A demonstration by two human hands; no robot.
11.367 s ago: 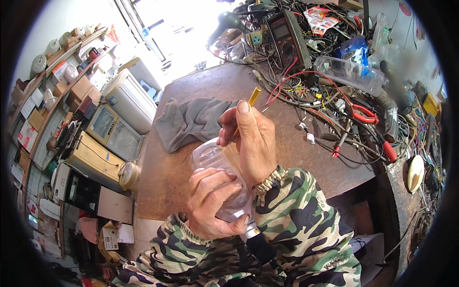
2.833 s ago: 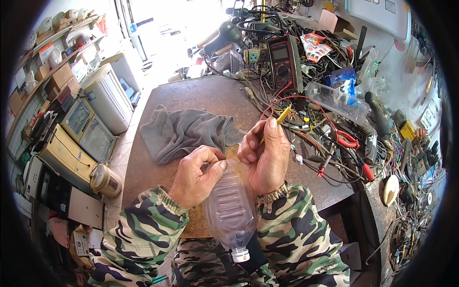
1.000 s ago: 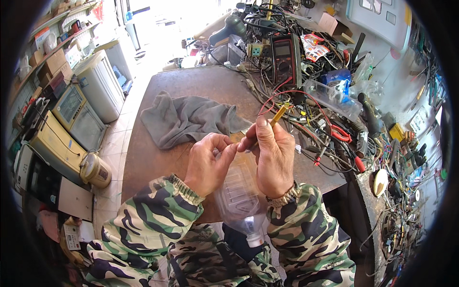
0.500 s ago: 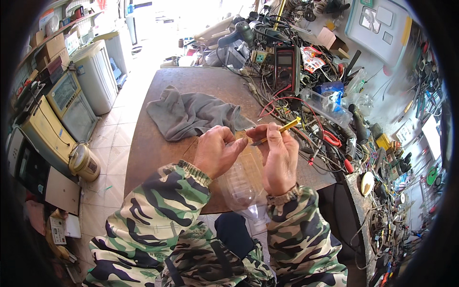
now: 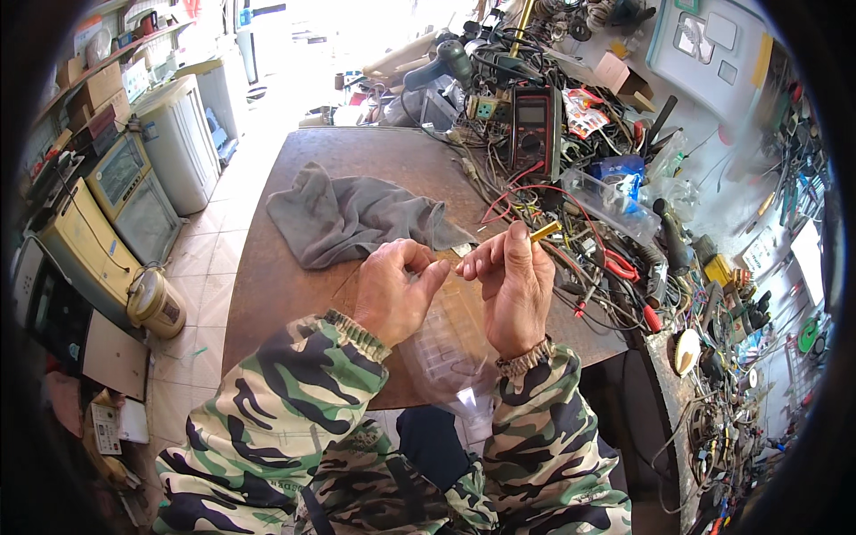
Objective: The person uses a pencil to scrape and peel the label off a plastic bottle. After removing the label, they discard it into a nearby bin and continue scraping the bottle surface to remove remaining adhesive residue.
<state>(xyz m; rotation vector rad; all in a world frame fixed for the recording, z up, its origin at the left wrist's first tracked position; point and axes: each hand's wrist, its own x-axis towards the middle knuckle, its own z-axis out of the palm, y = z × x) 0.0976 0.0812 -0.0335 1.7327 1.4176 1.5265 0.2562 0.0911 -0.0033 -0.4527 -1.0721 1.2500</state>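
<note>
In front of me, my right hand is closed around a yellow box cutter, whose back end sticks out past the thumb. My left hand is pinched shut close to its left, fingertips nearly meeting those of the right. A thin dark strand shows beside the left hand; what sits between the fingertips is too small to make out. Under my wrists a clear plastic bottle lies at the table's near edge, its neck toward me. A crumpled grey cloth rests just beyond my left hand.
The brown table carries a heap of cables along its right side, with a multimeter, red-handled pliers and a heat gun. Old appliances and a lidded bucket line the left. Tools hang on the right wall.
Both hands have shifted slightly left, and the right fingers have curled in more, covering the cutter's blade end. The view has moved a little.
</note>
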